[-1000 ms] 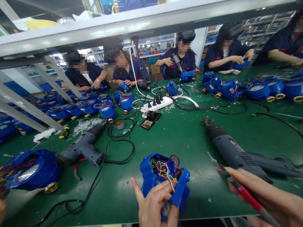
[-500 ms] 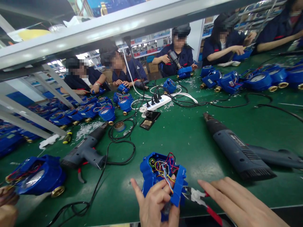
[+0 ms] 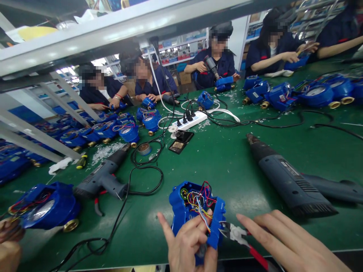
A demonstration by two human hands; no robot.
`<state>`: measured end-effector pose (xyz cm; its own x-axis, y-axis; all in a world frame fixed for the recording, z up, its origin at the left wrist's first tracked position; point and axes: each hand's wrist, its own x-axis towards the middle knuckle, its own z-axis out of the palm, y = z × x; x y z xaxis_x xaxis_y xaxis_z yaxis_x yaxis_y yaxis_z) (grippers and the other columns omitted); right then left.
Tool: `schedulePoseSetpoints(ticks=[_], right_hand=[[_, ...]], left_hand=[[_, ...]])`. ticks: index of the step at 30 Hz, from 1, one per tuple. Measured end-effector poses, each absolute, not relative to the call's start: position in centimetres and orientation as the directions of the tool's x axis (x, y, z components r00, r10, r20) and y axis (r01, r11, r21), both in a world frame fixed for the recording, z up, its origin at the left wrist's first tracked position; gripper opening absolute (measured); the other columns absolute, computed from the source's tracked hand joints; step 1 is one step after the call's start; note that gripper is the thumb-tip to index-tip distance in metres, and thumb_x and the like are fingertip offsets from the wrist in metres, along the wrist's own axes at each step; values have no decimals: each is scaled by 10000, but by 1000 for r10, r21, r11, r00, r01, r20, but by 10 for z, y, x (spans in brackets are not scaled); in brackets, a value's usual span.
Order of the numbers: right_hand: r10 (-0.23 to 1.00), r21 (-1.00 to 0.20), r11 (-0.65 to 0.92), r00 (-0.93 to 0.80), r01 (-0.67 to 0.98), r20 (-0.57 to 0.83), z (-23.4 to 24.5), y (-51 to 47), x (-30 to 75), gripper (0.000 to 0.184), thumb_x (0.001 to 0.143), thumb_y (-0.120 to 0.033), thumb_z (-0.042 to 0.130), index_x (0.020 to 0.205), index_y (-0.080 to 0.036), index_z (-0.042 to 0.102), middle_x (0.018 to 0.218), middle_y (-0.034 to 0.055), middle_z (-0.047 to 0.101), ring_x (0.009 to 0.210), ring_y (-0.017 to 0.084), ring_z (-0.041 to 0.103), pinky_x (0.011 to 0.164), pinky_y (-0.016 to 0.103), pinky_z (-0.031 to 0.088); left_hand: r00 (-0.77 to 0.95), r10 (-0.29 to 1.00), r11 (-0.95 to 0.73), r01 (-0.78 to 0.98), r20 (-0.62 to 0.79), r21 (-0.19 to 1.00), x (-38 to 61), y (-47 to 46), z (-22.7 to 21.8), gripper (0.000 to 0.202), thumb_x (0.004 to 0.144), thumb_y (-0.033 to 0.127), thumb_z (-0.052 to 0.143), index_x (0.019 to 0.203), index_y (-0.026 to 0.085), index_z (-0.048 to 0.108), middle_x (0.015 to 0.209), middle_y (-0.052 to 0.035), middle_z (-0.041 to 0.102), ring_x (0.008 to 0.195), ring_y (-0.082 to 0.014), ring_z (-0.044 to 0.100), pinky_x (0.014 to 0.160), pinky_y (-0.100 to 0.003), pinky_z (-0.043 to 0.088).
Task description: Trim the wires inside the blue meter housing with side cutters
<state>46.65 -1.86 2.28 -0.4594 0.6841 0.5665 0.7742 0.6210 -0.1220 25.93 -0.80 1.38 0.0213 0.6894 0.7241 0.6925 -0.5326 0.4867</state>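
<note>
Gripping the blue housing, the left hand risks a nick if cutters held by the right hand slip.

Beyond the blue housing, bare green table runs up to the power strip, with room to pass. A heat gun borders this lane on the right; a looped black cable lies along its left, with a second heat gun farther left. Cutters in the right hand block the housing's right side. A shelf beam crosses overhead.
</note>
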Motion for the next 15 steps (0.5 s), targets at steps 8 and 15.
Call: schedulePoseSetpoints(ticks=[8, 15], right_hand=[[671, -120, 631, -462, 767, 580, 29, -14, 468, 629, 625, -54, 367, 1195, -218, 577, 976, 18, 669, 839, 193, 654, 758, 277, 535], [690, -215, 652, -452, 727, 565, 33, -10, 469, 543, 673, -49, 376, 1136, -218, 602, 956, 20, 685, 796, 144, 677, 631, 169, 539]], left_hand=[[-3, 705, -515, 685, 709, 516, 258, -10, 13, 162, 778, 92, 554, 765, 218, 452, 825, 14, 776, 719, -158, 741, 1204, -523, -28], [-27, 724, -510, 652, 690, 561, 259, -11, 14, 153, 784, 82, 519, 778, 216, 446, 839, 27, 782, 718, -147, 744, 1199, -524, -65]])
